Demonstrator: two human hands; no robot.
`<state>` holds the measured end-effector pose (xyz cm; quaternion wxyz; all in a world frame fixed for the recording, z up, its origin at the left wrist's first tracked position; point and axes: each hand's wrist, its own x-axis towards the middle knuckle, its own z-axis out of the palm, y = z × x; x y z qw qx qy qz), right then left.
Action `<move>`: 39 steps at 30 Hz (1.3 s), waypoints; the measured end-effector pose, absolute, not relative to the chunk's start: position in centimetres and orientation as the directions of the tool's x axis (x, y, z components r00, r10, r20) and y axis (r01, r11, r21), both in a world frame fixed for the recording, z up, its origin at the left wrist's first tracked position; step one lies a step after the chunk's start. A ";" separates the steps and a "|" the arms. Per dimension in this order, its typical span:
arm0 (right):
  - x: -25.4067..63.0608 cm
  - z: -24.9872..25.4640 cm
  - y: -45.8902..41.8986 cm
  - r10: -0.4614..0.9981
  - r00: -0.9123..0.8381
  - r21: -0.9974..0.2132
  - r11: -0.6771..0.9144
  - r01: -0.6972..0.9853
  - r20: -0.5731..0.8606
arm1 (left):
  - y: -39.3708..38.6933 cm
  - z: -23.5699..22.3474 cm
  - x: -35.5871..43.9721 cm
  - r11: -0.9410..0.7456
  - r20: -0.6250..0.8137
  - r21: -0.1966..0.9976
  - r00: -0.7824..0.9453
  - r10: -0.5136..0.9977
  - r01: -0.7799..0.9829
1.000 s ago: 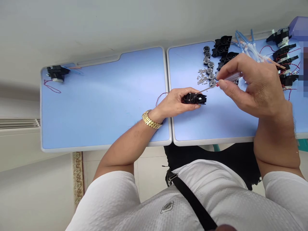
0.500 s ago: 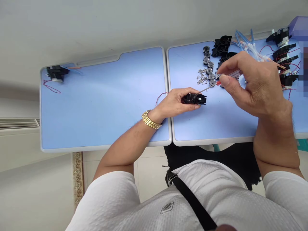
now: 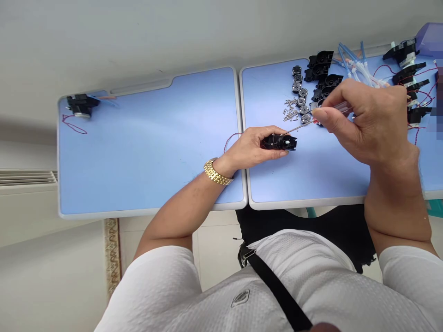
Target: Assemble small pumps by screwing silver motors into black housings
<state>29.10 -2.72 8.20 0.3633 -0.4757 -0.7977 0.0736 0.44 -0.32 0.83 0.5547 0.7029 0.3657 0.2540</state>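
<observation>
My left hand (image 3: 251,146) is closed around a small black plastic housing (image 3: 279,142) resting on the right blue desk (image 3: 304,180), with a red wire (image 3: 231,138) trailing from it. My right hand (image 3: 363,120) pinches a small screwdriver (image 3: 311,121) with a clear handle; its metal tip touches the top of the housing. A pile of tiny screws (image 3: 290,110) and a row of small round metal parts (image 3: 300,92) lie just beyond the housing.
More black housings (image 3: 320,64) and blue-and-white tubes (image 3: 356,64) sit at the back of the right desk. Assembled units with red wires (image 3: 410,78) line the far right. One black unit (image 3: 81,105) sits on the left desk (image 3: 148,147).
My right hand has turned slightly on the screwdriver and shifted a little right. My left hand and the housing have stayed put.
</observation>
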 end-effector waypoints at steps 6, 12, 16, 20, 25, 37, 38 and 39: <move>28.7 8.7 -3.1 0.831 -0.317 -0.607 0.552 0.572 0.457 | -0.4 0.9 0.6 -0.095 -0.060 0.970 0.597 0.800 0.225; 29.0 8.3 -2.8 0.833 -0.295 -0.555 0.537 0.635 0.469 | -0.3 0.7 0.5 -0.109 -0.053 0.967 0.602 0.797 0.229; 28.9 8.5 -2.8 0.838 -0.272 -0.482 0.504 0.717 0.473 | -0.3 0.8 0.4 -0.113 -0.058 0.963 0.602 0.797 0.243; 28.7 8.8 -3.0 0.832 -0.314 -0.581 0.546 0.603 0.456 | -0.4 0.9 0.5 -0.105 -0.059 0.967 0.604 0.795 0.232; 28.4 8.5 -3.0 0.837 -0.300 -0.616 0.542 0.572 0.458 | -0.3 0.8 0.5 -0.104 -0.052 0.969 0.596 0.802 0.224; 28.9 7.7 -2.3 0.835 -0.273 -0.507 0.516 0.691 0.478 | -0.3 0.7 0.4 -0.119 -0.041 0.968 0.607 0.794 0.220; 28.8 7.8 -2.3 0.830 -0.286 -0.546 0.537 0.643 0.479 | -0.3 0.7 0.4 -0.119 -0.038 0.969 0.607 0.794 0.216; 28.7 7.8 -2.3 0.819 -0.292 -0.577 0.561 0.594 0.495 | -0.3 0.7 0.5 -0.116 -0.039 0.970 0.607 0.793 0.215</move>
